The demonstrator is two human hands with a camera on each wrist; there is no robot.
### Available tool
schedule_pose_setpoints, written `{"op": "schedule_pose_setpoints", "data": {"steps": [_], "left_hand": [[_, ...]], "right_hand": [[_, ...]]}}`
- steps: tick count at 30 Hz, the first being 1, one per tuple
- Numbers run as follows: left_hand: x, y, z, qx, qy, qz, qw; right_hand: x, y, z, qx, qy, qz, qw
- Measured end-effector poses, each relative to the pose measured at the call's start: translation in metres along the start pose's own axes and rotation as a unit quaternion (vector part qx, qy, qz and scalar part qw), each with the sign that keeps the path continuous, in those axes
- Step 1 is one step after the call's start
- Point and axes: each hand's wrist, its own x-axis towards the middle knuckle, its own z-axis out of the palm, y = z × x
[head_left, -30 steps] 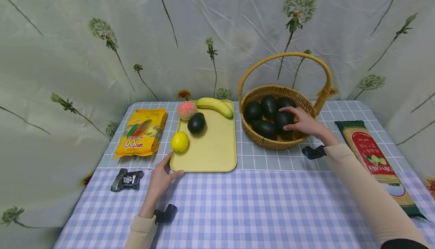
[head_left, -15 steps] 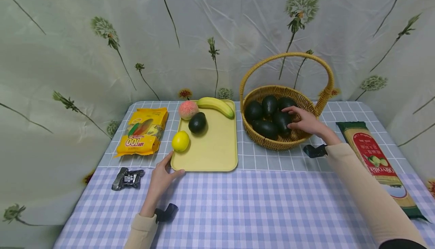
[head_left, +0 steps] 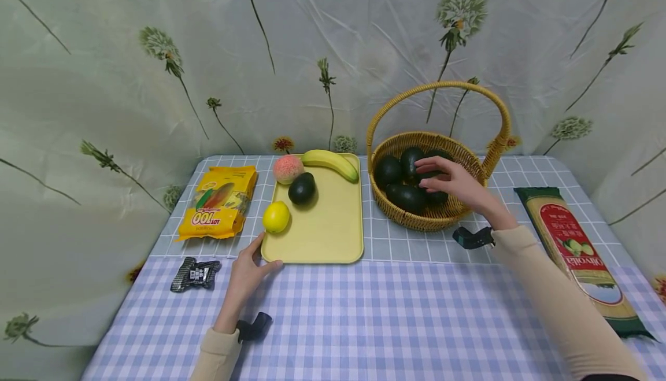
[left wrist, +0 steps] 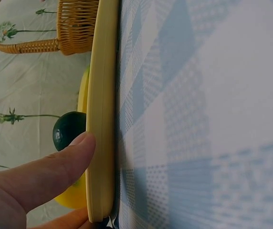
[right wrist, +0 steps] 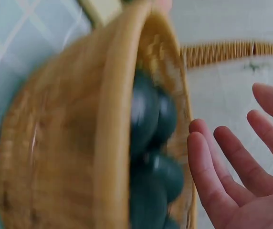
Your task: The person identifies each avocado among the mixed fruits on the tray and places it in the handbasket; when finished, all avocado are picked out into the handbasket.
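My left hand (head_left: 247, 273) holds the near left corner of a yellow tray (head_left: 325, 248), thumb on the front rim and fingers at the left side. On that tray lie a lemon (head_left: 276, 217), a dark avocado (head_left: 302, 189), a peach (head_left: 288, 169) and a banana (head_left: 330, 163). Over a wicker basket (head_left: 418, 222) hovers my right hand (head_left: 452, 183), its fingers spread and nothing between them. Several dark avocados (head_left: 406, 198) fill the basket; the hand partly covers some. In the right wrist view, the fingers (right wrist: 236, 162) stand apart from the avocados (right wrist: 151, 181).
A yellow snack bag (head_left: 217, 202) and a small black packet (head_left: 195, 274) lie left of the tray. A long green and red pasta packet (head_left: 583, 254) lies at the right. The basket's tall handle (head_left: 437, 85) arches above it. Behind hangs a flowered cloth (head_left: 312, 40).
My right hand has come up off the avocado that it was touching in the basket and shifted slightly left, without an avocado. My left hand stays at the tray corner.
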Motion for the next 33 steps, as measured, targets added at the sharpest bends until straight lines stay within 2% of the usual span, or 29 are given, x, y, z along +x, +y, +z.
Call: {"op": "schedule_pose_setpoints", "data": {"steps": [7,13,27,33], "left_hand": [[0.0,0.001,0.0,0.002,-0.001,0.002,1.0],[-0.001,0.0,-0.001,0.001,-0.001,0.002,1.0],[-0.004,0.002,-0.002,0.008,0.005,0.001,1.0],[-0.003,0.001,-0.001,0.004,0.008,0.004,1.0]], "right_hand": [[0.021,-0.018,0.046,0.043,-0.076,-0.052,0.995],[0.044,-0.031,0.085,0.035,-0.119,-0.068,0.99],[0.107,-0.039,0.148,0.037,-0.114,-0.029,0.992],[0.125,-0.036,0.17,-0.019,-0.091,-0.041,0.995]]}}
